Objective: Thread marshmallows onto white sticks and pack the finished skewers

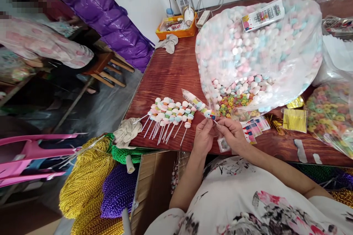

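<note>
Head view: left hand (202, 136) and right hand (233, 134), grips narrow, are pinching clear-sleeved pastel candy skewer (196, 103) at stick end, probably steadying it, just right of loose pastel skewer pile (171, 115).

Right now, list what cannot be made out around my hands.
Lower end of the clear-wrapped pastel candy skewer: head view, covered by the fingers of the left hand and right hand.
Print on the white printed packet atop the clear bag of pastel candies: head view, too small to read.
Clear bag of coloured rings: head view, cut off by the right edge.
</note>
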The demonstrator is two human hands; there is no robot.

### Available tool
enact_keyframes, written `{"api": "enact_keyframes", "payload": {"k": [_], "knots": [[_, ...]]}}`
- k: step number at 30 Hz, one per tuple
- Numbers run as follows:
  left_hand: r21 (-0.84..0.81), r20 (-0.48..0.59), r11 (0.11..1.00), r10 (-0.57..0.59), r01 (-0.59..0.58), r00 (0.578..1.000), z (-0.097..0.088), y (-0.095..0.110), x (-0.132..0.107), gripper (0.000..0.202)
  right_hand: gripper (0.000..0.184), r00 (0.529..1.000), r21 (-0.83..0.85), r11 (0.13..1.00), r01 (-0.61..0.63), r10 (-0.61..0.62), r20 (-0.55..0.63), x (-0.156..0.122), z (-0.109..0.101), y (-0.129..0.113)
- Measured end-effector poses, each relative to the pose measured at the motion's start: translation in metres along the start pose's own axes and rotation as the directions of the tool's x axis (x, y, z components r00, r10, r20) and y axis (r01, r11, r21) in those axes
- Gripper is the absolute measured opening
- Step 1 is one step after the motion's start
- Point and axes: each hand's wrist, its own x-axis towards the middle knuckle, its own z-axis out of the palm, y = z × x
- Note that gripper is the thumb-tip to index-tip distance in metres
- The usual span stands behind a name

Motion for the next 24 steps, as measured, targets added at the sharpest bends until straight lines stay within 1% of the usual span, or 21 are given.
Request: {"api": "enact_keyframes", "payload": {"k": [2,4,5,7,8,9,10,12,13,14,15,16,17,18,19,20,21,22,23,24], "knots": [[0.075,0.001,0.996,0.041,-0.041,0.999,-0.003,0.002,0.001,0.027,0.025,1.0,0.009,1.0,0.0,0.0,-0.015,-0.003,0.0,0.001],[0.234,0.043,0.962,0.136,-0.143,0.99,-0.006,0.007,0.001,0.021,0.027,1.0,0.016,1.0,-0.012,0.012,-0.026,-0.006,0.001,0.003],[0.339,0.078,0.916,0.202,-0.217,0.976,-0.007,0.01,0.002,0.017,0.026,0.999,0.018,1.0,-0.025,0.026,-0.03,-0.007,0.001,0.005],[0.531,0.171,0.767,0.319,-0.36,0.932,-0.009,0.016,0.001,0.017,0.024,0.997,0.019,0.998,-0.061,0.061,-0.04,-0.01,0.001,0.01],[0.595,0.217,0.692,0.352,-0.41,0.91,-0.01,0.018,0.001,0.021,0.023,0.996,0.019,0.997,-0.076,0.077,-0.047,-0.012,0.001,0.012],[0.634,0.252,0.636,0.368,-0.44,0.895,-0.01,0.018,-0.001,0.025,0.021,0.995,0.023,0.996,-0.085,0.086,-0.056,-0.013,0.001,0.014],[0.655,0.272,0.607,0.366,-0.45,0.89,-0.01,0.017,-0.002,0.027,0.019,0.994,0.03,0.996,-0.089,0.091,-0.063,-0.013,0.001,0.016],[0.668,0.277,0.61,0.327,-0.426,0.903,-0.009,0.012,-0.008,0.03,0.013,0.994,0.041,0.996,-0.085,0.088,-0.067,-0.012,0.001,0.019],[0.666,0.267,0.628,0.304,-0.403,0.914,-0.008,0.009,-0.011,0.031,0.015,0.994,0.034,0.996,-0.077,0.08,-0.068,-0.01,0.0,0.021],[0.661,0.266,0.647,0.272,-0.38,0.925,-0.007,0.006,-0.016,0.033,0.021,0.996,0.016,0.998,-0.064,0.065,-0.068,-0.009,-0.001,0.022],[0.658,0.288,0.659,0.227,-0.365,0.93,-0.006,0.006,-0.02,0.035,0.026,0.997,-0.011,0.999,-0.046,0.045,-0.068,-0.007,-0.003,0.022],[0.659,0.335,0.655,0.185,-0.37,0.924,-0.005,0.007,-0.024,0.035,0.029,0.998,-0.04,0.999,-0.026,0.024,-0.066,-0.004,-0.006,0.023],[0.662,0.397,0.633,0.159,-0.402,0.904,-0.004,0.011,-0.028,0.033,0.029,0.998,-0.063,0.998,-0.01,0.006,-0.063,-0.002,-0.01,0.023],[0.663,0.46,0.592,0.161,-0.458,0.873,-0.003,0.018,-0.031,0.028,0.027,0.998,-0.076,0.997,-0.002,-0.003,-0.056,0.0,-0.014,0.022],[0.662,0.509,0.535,0.194,-0.526,0.838,-0.003,0.027,-0.032,0.02,0.025,0.999,-0.077,0.997,-0.009,0.006,-0.038,0.002,-0.019,0.02],[0.663,0.537,0.466,0.249,-0.586,0.806,-0.002,0.038,-0.031,0.009,0.024,0.999,-0.065,0.997,-0.037,0.037,-0.004,0.004,-0.024,0.016],[0.671,0.54,0.398,0.316,-0.625,0.78,-0.002,0.049,-0.028,0.009,0.023,0.995,-0.046,0.996,-0.081,0.084,0.047,0.006,-0.029,0.011],[0.687,0.534,0.351,0.349,-0.636,0.77,-0.001,0.06,-0.024,0.02,0.021,0.984,-0.025,0.991,-0.131,0.133,0.114,0.009,-0.034,0.005],[0.704,0.537,0.333,0.33,-0.628,0.776,-0.001,0.07,-0.018,0.029,0.019,0.968,-0.001,0.984,-0.176,0.174,0.182,0.013,-0.037,-0.002],[0.707,0.553,0.348,0.273,-0.616,0.787,-0.001,0.076,-0.011,0.031,0.017,0.95,0.026,0.977,-0.213,0.2,0.24,0.017,-0.04,-0.011]]}}
